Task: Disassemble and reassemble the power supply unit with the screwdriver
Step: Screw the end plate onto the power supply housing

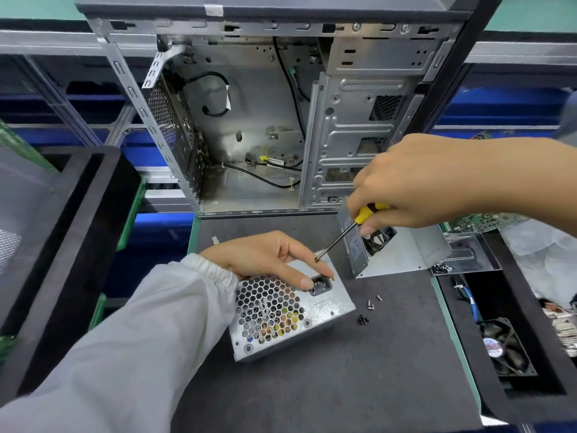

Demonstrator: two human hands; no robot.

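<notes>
The silver power supply unit [318,320] lies on the dark mat, honeycomb grille and black power socket facing up. My left hand [268,257] grips its far edge, thumb resting by the socket. My right hand [418,185] holds a screwdriver [340,234] with a yellow and black handle; the shaft slants down-left and a small dark screw sits on its tip, just above the unit's far corner. A bent metal cover [415,251] with a black fan stands behind the unit, under my right hand.
An open, empty computer case [262,120] stands at the back of the mat [343,385]. Loose silver screws [373,303] and black screws [362,320] lie right of the unit. Black trays flank the mat; the right one [530,364] holds a fan and cables.
</notes>
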